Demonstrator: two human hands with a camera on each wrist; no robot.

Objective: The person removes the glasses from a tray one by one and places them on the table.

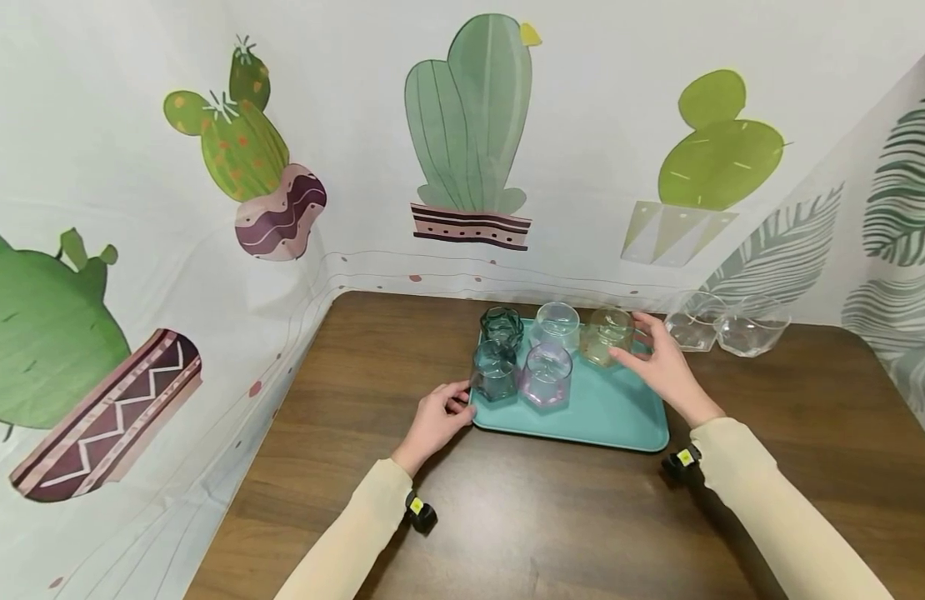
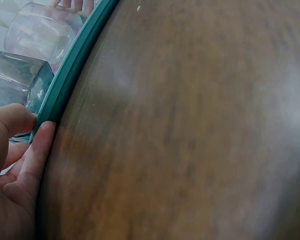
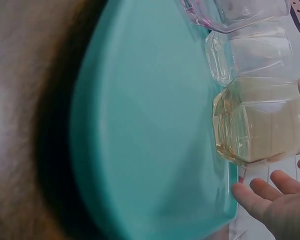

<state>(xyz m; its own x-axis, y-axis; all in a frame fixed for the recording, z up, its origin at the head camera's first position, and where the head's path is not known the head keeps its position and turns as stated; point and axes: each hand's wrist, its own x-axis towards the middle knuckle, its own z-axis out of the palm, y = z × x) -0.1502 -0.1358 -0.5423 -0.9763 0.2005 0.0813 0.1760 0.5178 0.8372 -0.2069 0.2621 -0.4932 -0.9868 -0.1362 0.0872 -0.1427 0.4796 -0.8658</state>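
Note:
A turquoise tray [image 1: 612, 417] lies on the table with several faceted glasses on it. My left hand [image 1: 438, 419] pinches its left edge, thumb above and fingers against the outer side. Close to that hand stands a blue-grey glass [image 1: 495, 373], with a pinkish-purple glass [image 1: 547, 377] beside it. A dark green glass [image 1: 502, 327] and a clear glass [image 1: 557, 327] are behind them. At the tray's back right, my right hand [image 1: 663, 362] holds an amber glass [image 3: 262, 120] between thumb and index finger. The other right fingers spread beside it, near the tray rim.
Two clear glasses, one farther left [image 1: 691, 321] and one farther right [image 1: 752, 327], stand on the wooden table [image 1: 552, 517] beyond the tray's right side. A white cloth wall [image 1: 582, 125] printed with cacti rises right behind the table's back edge.

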